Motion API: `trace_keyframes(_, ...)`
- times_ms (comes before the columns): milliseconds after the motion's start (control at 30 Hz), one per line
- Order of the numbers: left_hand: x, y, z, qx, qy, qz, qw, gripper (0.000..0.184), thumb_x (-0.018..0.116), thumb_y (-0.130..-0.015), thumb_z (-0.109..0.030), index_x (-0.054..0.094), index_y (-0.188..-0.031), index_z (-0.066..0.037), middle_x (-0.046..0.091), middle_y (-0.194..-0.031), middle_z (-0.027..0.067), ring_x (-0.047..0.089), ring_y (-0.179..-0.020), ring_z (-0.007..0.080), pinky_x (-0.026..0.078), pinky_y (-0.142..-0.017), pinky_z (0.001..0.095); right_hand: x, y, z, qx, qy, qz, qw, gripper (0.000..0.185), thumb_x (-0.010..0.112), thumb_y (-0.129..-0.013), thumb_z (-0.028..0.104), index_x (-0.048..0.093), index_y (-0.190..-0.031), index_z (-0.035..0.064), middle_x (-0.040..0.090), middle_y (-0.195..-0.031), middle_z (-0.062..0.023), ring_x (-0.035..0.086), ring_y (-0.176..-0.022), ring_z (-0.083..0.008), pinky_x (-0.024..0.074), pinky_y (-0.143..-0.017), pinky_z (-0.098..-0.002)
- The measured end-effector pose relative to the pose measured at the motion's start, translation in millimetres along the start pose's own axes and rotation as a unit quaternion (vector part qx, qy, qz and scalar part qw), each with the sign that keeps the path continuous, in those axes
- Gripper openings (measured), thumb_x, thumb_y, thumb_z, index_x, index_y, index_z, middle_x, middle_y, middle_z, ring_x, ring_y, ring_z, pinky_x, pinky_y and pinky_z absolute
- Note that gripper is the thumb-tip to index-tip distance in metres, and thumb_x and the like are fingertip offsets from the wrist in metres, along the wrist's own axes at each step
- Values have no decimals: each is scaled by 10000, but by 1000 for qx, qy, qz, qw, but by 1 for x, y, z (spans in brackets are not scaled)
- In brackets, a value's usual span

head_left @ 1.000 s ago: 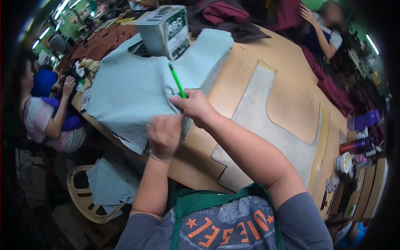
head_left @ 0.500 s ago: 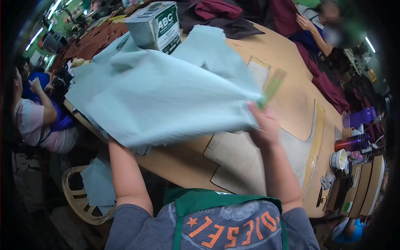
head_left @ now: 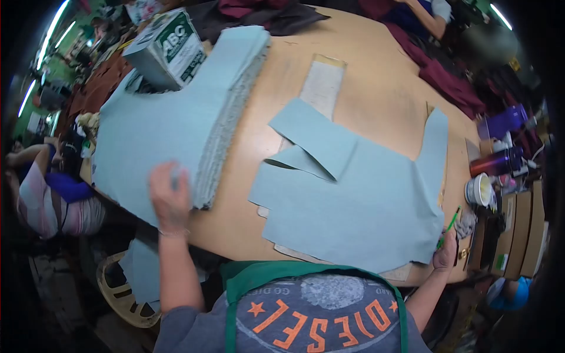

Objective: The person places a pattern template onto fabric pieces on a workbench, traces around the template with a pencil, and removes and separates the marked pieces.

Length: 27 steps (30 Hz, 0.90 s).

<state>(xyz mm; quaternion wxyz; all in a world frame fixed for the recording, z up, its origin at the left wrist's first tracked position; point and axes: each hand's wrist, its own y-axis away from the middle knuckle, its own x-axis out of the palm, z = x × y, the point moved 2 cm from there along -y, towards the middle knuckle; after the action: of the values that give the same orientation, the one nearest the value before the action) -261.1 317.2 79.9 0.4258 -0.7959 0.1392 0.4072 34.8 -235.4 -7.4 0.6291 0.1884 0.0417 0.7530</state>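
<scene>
My left hand is over the near part of a thick stack of light blue sheets. Its curled fingers are slightly blurred, thumb apart, with nothing visible between them. At the right edge of the table, my right hand is closed around a slim green pen, beside the corner of a single light blue sheet. Whether it also grips that corner is hard to see. This sheet has a folded-over flap at its upper left and lies over a grey pattern piece, whose edges peek out below.
A metal ABC can stands on the stack. A narrow grey pattern strip lies mid-table. Tumblers, a white tub and boxes line the right side. A plastic chair is at lower left; other people sit around.
The light blue sheet, lifted over the stack before, now lies on the grey pattern piece to the right. My right hand moved right and down with the pen; my left hand came above the stack.
</scene>
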Motion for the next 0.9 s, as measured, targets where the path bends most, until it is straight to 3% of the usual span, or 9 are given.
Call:
trace_keyframes(100,33,41,-63,11,64,171,983,453,679,-736,-305,548,-998,40,545,-947,163,501,-924,327,401,-823,397,1,12,-1,47,289,-37,956,285,614,-817,186,556,-1010,-15,601,-876,-42,544,-749,-119,428,-701,-239)
trace_keyframes(233,70,54,-87,-18,-30,190,981,544,739,-666,-330,542,-1009,43,534,-907,154,496,-884,319,399,-826,375,33,26,1,11,323,-17,946,242,643,-774,115,569,-953,-31,585,-799,-13,502,-679,-79,429,-634,-247)
trace_keyframes(333,88,45,-77,-47,50,224,972,463,742,-665,-291,546,-953,13,528,-891,143,498,-833,295,425,-744,368,33,34,0,5,400,-15,916,217,652,-751,100,578,-896,-44,584,-762,-24,501,-668,-89,429,-614,-255)
trace_keyframes(433,107,45,-66,-173,181,368,895,315,717,-694,-185,534,-860,10,528,-843,139,505,-756,248,429,-701,328,29,38,-8,-5,425,-34,905,194,658,-732,91,574,-841,-47,578,-699,-52,496,-649,-95,427,-597,-262)
trace_keyframes(533,109,48,-69,-140,188,353,906,225,668,-732,-127,510,-806,15,521,-750,127,496,-653,228,431,-638,300,34,38,-7,12,478,-56,876,185,654,-733,90,562,-822,-45,543,-642,-65,472,-616,-99,417,-571,-272)
trace_keyframes(633,107,52,-68,-36,238,211,947,190,641,-777,-135,501,-774,-6,516,-682,73,483,-602,174,424,-575,281,43,37,-5,-27,475,-53,878,186,649,-733,86,555,-826,-44,510,-609,-57,447,-592,-102,407,-554,-279)
trace_keyframes(733,96,54,-72,-273,502,204,795,175,628,-810,-165,524,-785,-27,529,-687,27,461,-584,112,408,-545,257,51,38,2,3,535,-44,844,183,642,-736,75,561,-843,-50,523,-632,-60,460,-614,-107,409,-569,-275)
trace_keyframes(833,73,58,-87,-438,412,357,715,186,618,-826,-173,548,-909,-22,576,-794,27,474,-639,63,406,-578,212,51,38,-2,-19,470,-22,882,179,625,-742,53,572,-881,-45,565,-699,-57,483,-658,-102,418,-609,-263)
trace_keyframes(900,72,60,-83,-399,372,449,707,271,624,-814,-154,525,-1014,-1,599,-853,51,521,-687,85,432,-632,219,50,35,-3,-16,426,-10,905,192,612,-750,40,575,-922,-38,574,-745,-43,492,-685,-100,423,-633,-264)
